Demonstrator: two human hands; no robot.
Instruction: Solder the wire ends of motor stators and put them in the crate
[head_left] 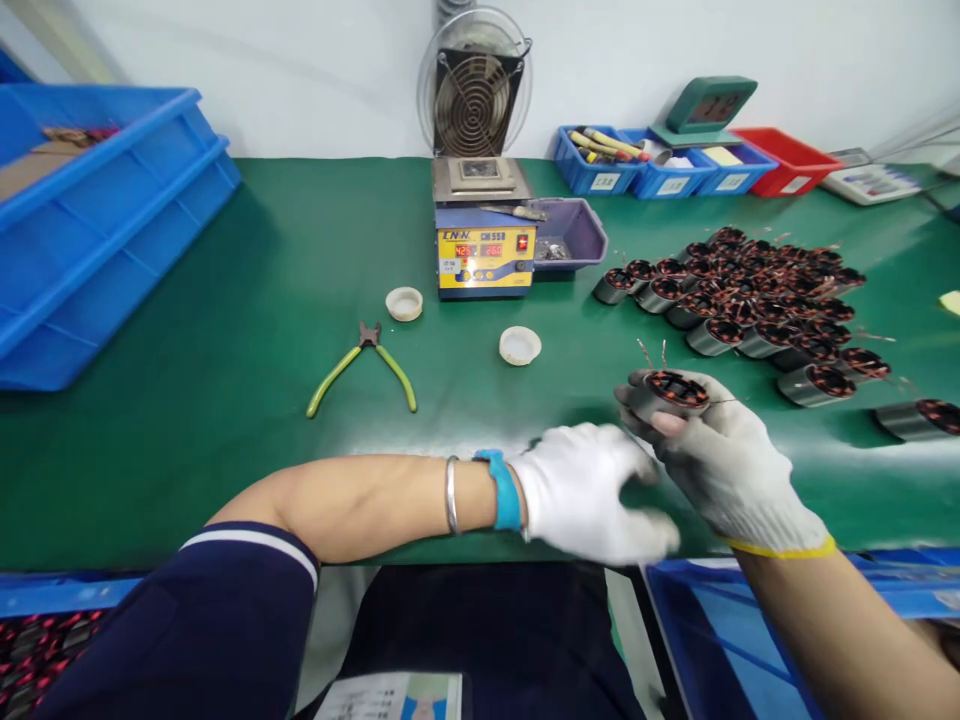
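A motor stator, a short metal cylinder with copper windings and wire ends sticking up, is gripped in my right hand, which wears a grey-white glove with a bare thumb tip. My left hand, in a white glove, is just left of it, fingers apart, slightly blurred and holding nothing I can see. Many more stators stand grouped on the green table to the right. Green-handled cutting pliers lie spread on the table, left of two small white round dishes.
Behind the pliers stands a yellow-blue solder pot with a fan above it. A purple tray adjoins it. Blue bins, a red bin and a clock line the wall. Stacked blue crates occupy the left.
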